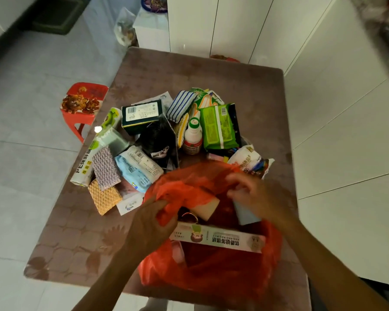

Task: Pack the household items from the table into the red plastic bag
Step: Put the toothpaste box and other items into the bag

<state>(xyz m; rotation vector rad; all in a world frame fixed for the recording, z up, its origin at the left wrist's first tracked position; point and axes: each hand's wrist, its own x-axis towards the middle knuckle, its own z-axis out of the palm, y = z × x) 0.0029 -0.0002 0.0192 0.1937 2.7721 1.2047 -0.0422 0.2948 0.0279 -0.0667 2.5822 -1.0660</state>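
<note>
The red plastic bag [213,272] stands open at the table's near edge. My left hand [152,217] grips its left rim. My right hand [254,194] is over the bag's mouth, fingers closed on a pale blue box [245,213] that is partly inside. A long pink and white box [218,240] lies across the opening, with a tan box [208,208] deeper in. Behind the bag lies a heap: a dark green box [141,115], a green packet [218,129], a white bottle [192,136], a blue tissue pack [138,168], a striped cloth [181,105] and sparkly sponges [104,182].
The brown patterned table [189,70] stands against white cabinets [323,86] on the right. A red plastic stool [82,104] sits at the table's left side on the tiled floor. A white stand with a bag [126,28] is beyond the far edge.
</note>
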